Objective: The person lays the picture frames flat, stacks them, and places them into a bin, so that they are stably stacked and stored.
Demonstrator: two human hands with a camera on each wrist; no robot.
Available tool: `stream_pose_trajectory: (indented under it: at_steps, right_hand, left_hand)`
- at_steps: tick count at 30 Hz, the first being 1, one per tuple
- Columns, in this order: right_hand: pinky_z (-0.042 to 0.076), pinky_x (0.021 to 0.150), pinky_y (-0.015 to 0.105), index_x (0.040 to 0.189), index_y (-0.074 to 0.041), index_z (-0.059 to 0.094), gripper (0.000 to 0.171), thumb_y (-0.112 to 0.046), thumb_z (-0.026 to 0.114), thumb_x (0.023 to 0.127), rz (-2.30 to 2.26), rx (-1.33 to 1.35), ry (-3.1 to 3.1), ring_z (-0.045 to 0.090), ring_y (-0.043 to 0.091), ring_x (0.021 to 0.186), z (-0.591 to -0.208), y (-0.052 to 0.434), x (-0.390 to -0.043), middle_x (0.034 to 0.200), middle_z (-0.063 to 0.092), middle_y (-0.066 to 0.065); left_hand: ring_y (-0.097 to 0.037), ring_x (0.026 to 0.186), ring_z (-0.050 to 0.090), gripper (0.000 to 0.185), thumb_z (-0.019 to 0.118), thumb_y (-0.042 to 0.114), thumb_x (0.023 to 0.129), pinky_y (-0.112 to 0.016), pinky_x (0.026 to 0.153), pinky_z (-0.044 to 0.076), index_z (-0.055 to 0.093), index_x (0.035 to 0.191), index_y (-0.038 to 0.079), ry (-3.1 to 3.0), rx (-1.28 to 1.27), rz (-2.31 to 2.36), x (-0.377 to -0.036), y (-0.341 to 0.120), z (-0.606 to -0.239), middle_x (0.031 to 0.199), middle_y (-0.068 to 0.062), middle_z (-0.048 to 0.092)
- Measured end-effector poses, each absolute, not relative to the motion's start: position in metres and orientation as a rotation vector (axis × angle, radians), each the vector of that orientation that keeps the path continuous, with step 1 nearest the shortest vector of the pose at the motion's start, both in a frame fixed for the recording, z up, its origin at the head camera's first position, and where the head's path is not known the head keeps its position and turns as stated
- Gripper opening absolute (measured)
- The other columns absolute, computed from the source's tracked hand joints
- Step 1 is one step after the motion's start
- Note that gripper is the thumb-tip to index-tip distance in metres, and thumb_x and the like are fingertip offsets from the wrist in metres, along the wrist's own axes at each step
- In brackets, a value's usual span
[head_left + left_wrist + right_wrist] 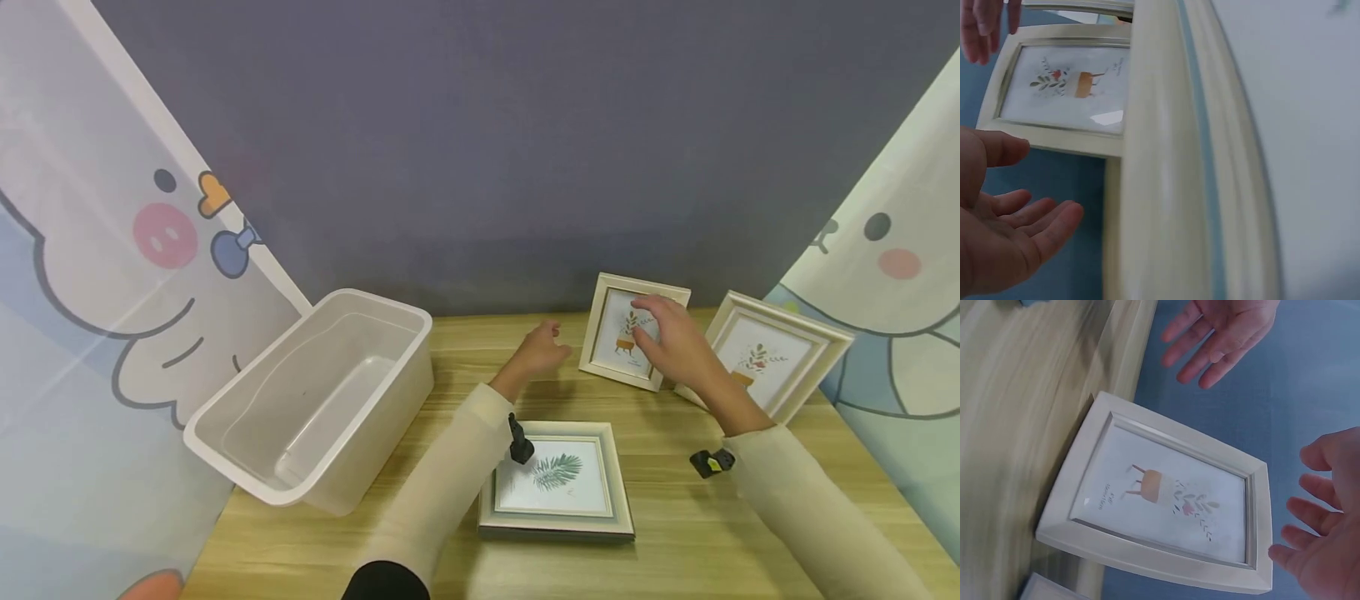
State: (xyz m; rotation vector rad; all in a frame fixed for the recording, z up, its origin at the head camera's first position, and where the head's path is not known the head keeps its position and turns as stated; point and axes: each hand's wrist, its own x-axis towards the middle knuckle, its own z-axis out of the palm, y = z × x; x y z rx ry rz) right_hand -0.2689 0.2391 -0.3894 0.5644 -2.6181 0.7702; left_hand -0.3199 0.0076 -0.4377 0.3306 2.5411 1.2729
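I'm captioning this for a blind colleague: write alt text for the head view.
A person's left hand and right hand hover near a standing picture frame. A second frame stands at right, a leaf-print frame lies nearer the viewer, and a pale bin sits at left.

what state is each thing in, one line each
white bin: upright, open-topped
leaf-print frame: lying face up
middle frame: propped upright
right-hand frame: propped up, angled
left hand: fingers relaxed, holding nothing
right hand: fingers spread near middle frame, contact unclear
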Motion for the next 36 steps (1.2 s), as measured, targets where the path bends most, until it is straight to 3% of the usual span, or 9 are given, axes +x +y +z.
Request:
stream_pose_trajectory:
  at_steps: [6, 10, 15, 22, 26, 31, 36]
  right_hand:
    - [0.025, 0.110, 0.060, 0.120, 0.008, 0.056, 0.038, -0.004, 0.060, 0.085, 0.617, 0.528, -2.516, 0.038, 0.050, 0.128, -0.381, 0.239, -0.283, 0.129, 0.051, 0.031]
    - [0.025, 0.111, 0.061, 0.125, 0.010, 0.053, 0.041, -0.005, 0.057, 0.087, 0.533, 0.474, -2.565, 0.036, 0.051, 0.130, -0.374, 0.237, -0.292, 0.133, 0.048, 0.033]
    - [0.029, 0.104, 0.070, 0.135, 0.010, 0.045, 0.048, -0.009, 0.051, 0.092, 0.401, 0.398, -2.747, 0.039, 0.051, 0.129, -0.367, 0.235, -0.295, 0.138, 0.045, 0.033]
    - [0.041, 0.093, 0.065, 0.133, 0.012, 0.046, 0.045, -0.006, 0.046, 0.091, 0.298, 0.399, -2.783, 0.047, 0.054, 0.117, -0.367, 0.237, -0.304, 0.131, 0.049, 0.035]
    - [0.042, 0.085, 0.067, 0.130, 0.010, 0.050, 0.042, -0.004, 0.044, 0.091, 0.287, 0.370, -2.789, 0.048, 0.054, 0.114, -0.365, 0.241, -0.308, 0.129, 0.051, 0.033]
    - [0.039, 0.085, 0.063, 0.135, 0.002, 0.049, 0.043, -0.003, 0.036, 0.095, 0.297, 0.280, -2.886, 0.044, 0.050, 0.118, -0.366, 0.244, -0.318, 0.133, 0.052, 0.027]
    - [0.035, 0.081, 0.055, 0.136, -0.007, 0.052, 0.044, -0.002, 0.038, 0.094, 0.320, 0.212, -2.906, 0.042, 0.047, 0.117, -0.372, 0.249, -0.329, 0.131, 0.054, 0.022]
  left_hand:
    - [-0.027, 0.127, 0.053, 0.056, 0.055, 0.020, 0.093, -0.039, 0.101, 0.047, 0.039, 0.145, 0.011, 2.550, 0.352, 1.352, -0.323, 0.026, -0.439, 0.144, -0.008, 0.049]
    - [-0.026, 0.131, 0.050, 0.059, 0.057, 0.022, 0.094, -0.040, 0.104, 0.046, 0.035, 0.148, 0.013, 2.511, 0.354, 1.394, -0.324, 0.034, -0.434, 0.148, -0.006, 0.045]
    - [-0.025, 0.136, 0.044, 0.066, 0.058, 0.026, 0.094, -0.041, 0.106, 0.044, 0.026, 0.152, 0.022, 2.449, 0.336, 1.394, -0.326, 0.041, -0.430, 0.153, 0.000, 0.038]
    - [-0.023, 0.133, 0.048, 0.063, 0.057, 0.027, 0.096, -0.040, 0.104, 0.045, 0.028, 0.151, 0.022, 2.484, 0.326, 1.360, -0.331, 0.050, -0.427, 0.150, 0.000, 0.043]
    - [-0.023, 0.131, 0.050, 0.059, 0.055, 0.024, 0.096, -0.038, 0.105, 0.045, 0.031, 0.150, 0.021, 2.524, 0.328, 1.342, -0.335, 0.056, -0.429, 0.148, -0.001, 0.046]
    - [-0.023, 0.131, 0.049, 0.059, 0.055, 0.023, 0.096, -0.038, 0.105, 0.045, 0.032, 0.150, 0.021, 2.525, 0.302, 1.351, -0.342, 0.058, -0.435, 0.146, -0.002, 0.048]
    - [-0.021, 0.119, 0.058, 0.049, 0.056, 0.022, 0.096, -0.035, 0.093, 0.052, 0.044, 0.143, 0.022, 2.559, 0.268, 1.387, -0.348, 0.064, -0.443, 0.132, -0.003, 0.059]
